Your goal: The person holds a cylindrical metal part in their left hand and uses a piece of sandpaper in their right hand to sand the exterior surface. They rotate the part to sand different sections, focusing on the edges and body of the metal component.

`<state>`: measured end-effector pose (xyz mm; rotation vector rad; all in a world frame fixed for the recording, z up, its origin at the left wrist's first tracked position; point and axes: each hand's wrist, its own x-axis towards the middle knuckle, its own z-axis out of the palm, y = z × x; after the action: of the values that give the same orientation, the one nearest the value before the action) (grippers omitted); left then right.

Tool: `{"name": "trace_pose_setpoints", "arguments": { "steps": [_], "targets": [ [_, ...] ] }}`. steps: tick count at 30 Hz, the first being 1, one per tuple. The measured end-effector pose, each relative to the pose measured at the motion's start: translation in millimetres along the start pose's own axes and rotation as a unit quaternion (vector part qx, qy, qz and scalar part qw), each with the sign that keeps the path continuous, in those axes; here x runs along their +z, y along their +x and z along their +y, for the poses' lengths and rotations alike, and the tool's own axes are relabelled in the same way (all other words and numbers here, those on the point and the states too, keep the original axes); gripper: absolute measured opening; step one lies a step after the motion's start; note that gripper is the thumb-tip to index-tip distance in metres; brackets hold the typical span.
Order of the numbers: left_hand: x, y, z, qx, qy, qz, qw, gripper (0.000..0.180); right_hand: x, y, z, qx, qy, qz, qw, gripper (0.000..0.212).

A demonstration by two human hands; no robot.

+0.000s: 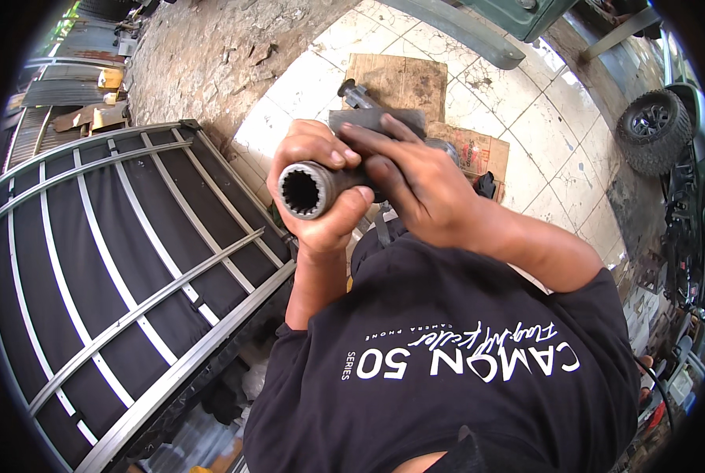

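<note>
My left hand (309, 148) is wrapped around a thick metal tube (332, 180) with a ring of internal splines, like a driveshaft slip yoke. Its toothed open end points up toward me. Across the tube's farther part, my right hand (435, 185) presses a dark grey sheet (378, 121) that looks like sandpaper, thumb below and fingers stretched over it. Dark smudges mark the right fingers. Beyond the hands, a metal piece with a round flanged end (356, 94) sticks out over cardboard; whether it joins the tube is hidden.
Flattened cardboard (415, 79) lies on pale floor tiles (542, 150). At left stands a large black panel with metal bars (124, 229). A knobbly-tyred wheel (654, 130) of a vehicle is at right. A grey-green metal body (518, 16) juts in at the top.
</note>
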<state>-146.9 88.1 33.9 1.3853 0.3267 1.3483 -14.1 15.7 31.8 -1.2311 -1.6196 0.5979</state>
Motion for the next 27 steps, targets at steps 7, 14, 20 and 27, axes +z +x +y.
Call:
{"name": "trace_pose_setpoints", "arguments": {
  "steps": [7,14,20,27],
  "targets": [
    [1,-3,4,-0.033,-0.037,0.031,0.998,0.036,-14,-36,-18,0.062,0.076,-0.008,0.995,0.036],
    [-1,0,8,-0.014,0.001,0.042,0.999,0.035,1,-5,-10,0.017,0.021,0.012,1.000,0.036],
    [-3,-4,5,0.010,0.053,-0.024,0.998,0.042,-2,-16,-13,0.045,0.035,0.009,0.998,0.037],
    [-1,-4,6,-0.005,-0.018,0.050,0.999,0.035,-8,-27,-16,0.009,0.033,0.001,0.999,0.037]
  ]
}}
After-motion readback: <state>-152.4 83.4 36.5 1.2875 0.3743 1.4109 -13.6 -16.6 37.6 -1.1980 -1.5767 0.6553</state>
